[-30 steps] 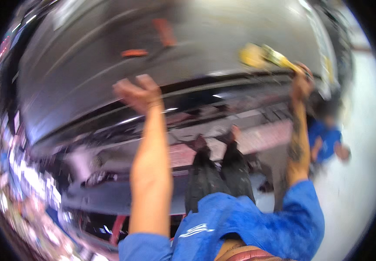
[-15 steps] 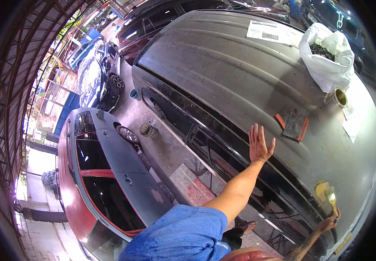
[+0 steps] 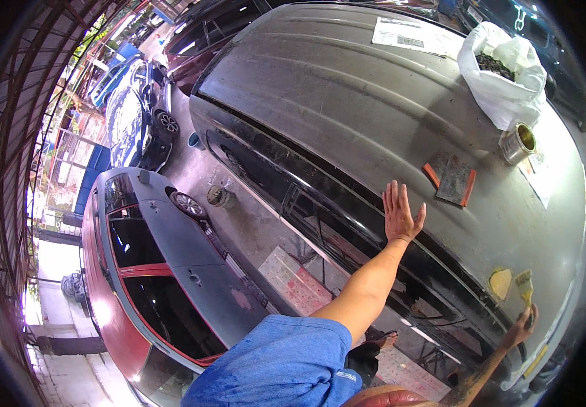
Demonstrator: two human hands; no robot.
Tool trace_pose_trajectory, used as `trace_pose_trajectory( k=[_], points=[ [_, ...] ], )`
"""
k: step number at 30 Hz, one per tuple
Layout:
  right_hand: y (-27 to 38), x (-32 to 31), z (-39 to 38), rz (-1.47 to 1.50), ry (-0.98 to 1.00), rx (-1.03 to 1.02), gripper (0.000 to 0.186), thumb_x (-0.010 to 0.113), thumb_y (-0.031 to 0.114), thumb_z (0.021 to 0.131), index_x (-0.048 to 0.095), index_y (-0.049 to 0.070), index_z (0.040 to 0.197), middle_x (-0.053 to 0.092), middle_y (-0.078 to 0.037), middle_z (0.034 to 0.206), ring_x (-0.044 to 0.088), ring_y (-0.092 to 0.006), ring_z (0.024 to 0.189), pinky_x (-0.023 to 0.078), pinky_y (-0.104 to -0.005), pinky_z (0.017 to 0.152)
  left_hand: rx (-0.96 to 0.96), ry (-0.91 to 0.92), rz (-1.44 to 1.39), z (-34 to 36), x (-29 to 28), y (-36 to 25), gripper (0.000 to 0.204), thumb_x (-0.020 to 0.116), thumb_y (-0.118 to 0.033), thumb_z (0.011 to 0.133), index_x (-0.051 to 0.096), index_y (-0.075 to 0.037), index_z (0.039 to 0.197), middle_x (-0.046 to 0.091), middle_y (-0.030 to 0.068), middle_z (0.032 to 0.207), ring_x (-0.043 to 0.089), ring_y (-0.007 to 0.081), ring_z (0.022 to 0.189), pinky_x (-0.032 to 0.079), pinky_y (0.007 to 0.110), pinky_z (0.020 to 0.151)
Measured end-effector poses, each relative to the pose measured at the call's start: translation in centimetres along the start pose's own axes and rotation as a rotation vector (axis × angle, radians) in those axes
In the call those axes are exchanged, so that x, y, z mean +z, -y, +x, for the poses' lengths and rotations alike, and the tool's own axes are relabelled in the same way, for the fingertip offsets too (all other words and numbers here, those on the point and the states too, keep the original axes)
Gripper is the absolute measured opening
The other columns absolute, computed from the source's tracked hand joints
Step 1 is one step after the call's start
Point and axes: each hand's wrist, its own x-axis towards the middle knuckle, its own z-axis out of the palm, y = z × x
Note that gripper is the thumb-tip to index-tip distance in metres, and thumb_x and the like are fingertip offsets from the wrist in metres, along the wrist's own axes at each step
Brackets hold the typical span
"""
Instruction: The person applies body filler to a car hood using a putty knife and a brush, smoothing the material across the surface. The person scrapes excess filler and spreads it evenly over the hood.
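My left hand rests flat with fingers spread on the edge of a grey car roof. In my right hand, at the lower right, a paintbrush is held by its handle, its bristles coated yellowish. Just left of the bristles, a beige patch shows on the roof, apart from the brush. Beyond my left hand lie dark flat pieces with orange edges. An open metal can with a yellowish inside stands on paper farther right.
A white sack of dark bits and a printed sheet sit on the far roof. To the left is a partly grey, partly red car. Between the cars stand a bucket and a spotted board.
The brush has shifted right, off the beige patch, which now shows whole. My left hand stays spread on the roof edge. The whole view has shifted slightly.
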Motion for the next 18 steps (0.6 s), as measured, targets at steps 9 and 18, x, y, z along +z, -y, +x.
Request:
trace_pose_trajectory(
  k=[9,18],
  points=[
    [6.5,0.3,-3.4,-0.463,0.188,-0.386,0.029,0.057,0.001,0.09,0.062,0.0,0.118,0.062,-0.016,0.119,0.06,-0.0283,0.11,0.046,-0.0372,0.096,0.083,-0.059,-0.027,0.3,-0.6,-0.5,0.067,0.055,-0.041,0.084,0.039,0.004,0.131,0.04,0.0297,0.136,0.033,0.0456,0.134,0.023,0.057,0.113],
    [8.1,4.1,-7.1,-0.44,0.201,-0.422,0.035,0.068,0.0,0.083,0.062,0.001,0.117,0.058,-0.016,0.103,0.061,-0.0326,0.09,0.05,-0.037,0.078,0.104,-0.032,0.085,0.5,0.5,1.1,0.071,0.054,-0.048,0.088,0.037,-0.001,0.138,0.036,0.0244,0.143,0.032,0.0408,0.136,0.023,0.055,0.114]
  ],
)
